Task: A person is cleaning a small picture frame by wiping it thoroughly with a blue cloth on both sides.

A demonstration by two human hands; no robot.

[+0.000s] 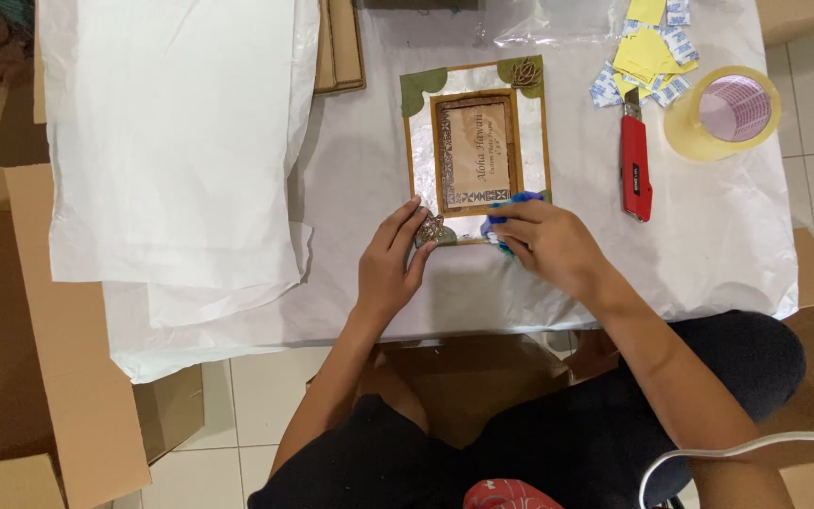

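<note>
A decorated picture frame point(476, 141) with green corners and a brown inner border lies flat on the white-covered table point(727, 254). My left hand point(390, 264) rests on the frame's near left corner, fingertips on a carved ornament. My right hand point(548, 243) presses a blue cloth point(511, 203) against the frame's near right corner, fingers closed over it.
A stack of white tissue paper point(171, 141) covers the table's left half. A red utility knife point(635, 165), a roll of clear tape point(723, 111) and yellow and blue paper scraps point(647, 52) lie at the right. Cardboard boxes point(49, 330) stand on the floor at left.
</note>
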